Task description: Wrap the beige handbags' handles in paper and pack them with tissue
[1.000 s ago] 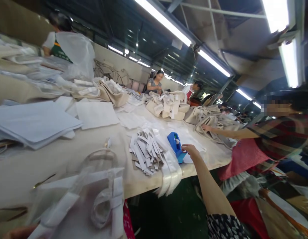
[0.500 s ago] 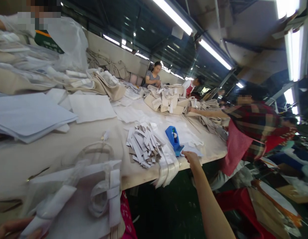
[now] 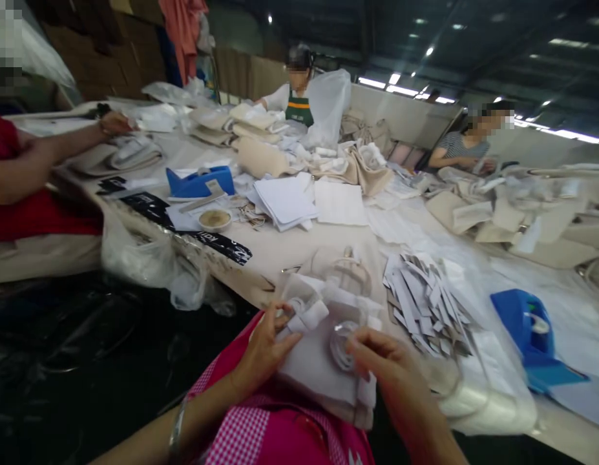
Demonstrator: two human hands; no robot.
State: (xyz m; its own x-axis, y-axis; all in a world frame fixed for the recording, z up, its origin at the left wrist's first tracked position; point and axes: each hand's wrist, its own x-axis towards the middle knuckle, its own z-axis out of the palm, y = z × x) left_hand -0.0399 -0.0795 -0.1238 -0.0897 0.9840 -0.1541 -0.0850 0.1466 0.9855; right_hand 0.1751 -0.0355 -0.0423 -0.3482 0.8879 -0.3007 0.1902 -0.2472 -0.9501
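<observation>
A flat pale bag (image 3: 318, 381) lies at the table edge in front of me, with white wrapping over its parts. My left hand (image 3: 265, 342) is closed round a white paper-wrapped piece (image 3: 311, 316) on the bag's left side. Over the bag's right side is my right hand (image 3: 389, 361), its fingertips pinched together beside a clear plastic-wrapped ring (image 3: 342, 343). Whatever those fingertips hold is too small and blurred to make out. Behind the bag, its beige handle (image 3: 360, 274) lies on the table.
Cut paper strips (image 3: 425, 303) lie in a pile to the right, near a blue tape dispenser (image 3: 525, 329). Another blue dispenser (image 3: 199, 182), a round dish (image 3: 214, 220) and paper sheets (image 3: 284, 200) stand further left. Co-workers sit around the table among heaped bags (image 3: 512, 219).
My right hand has come from the blue tape dispenser back to the bag. The view has swung left. My left hand still holds the white wrapped piece.
</observation>
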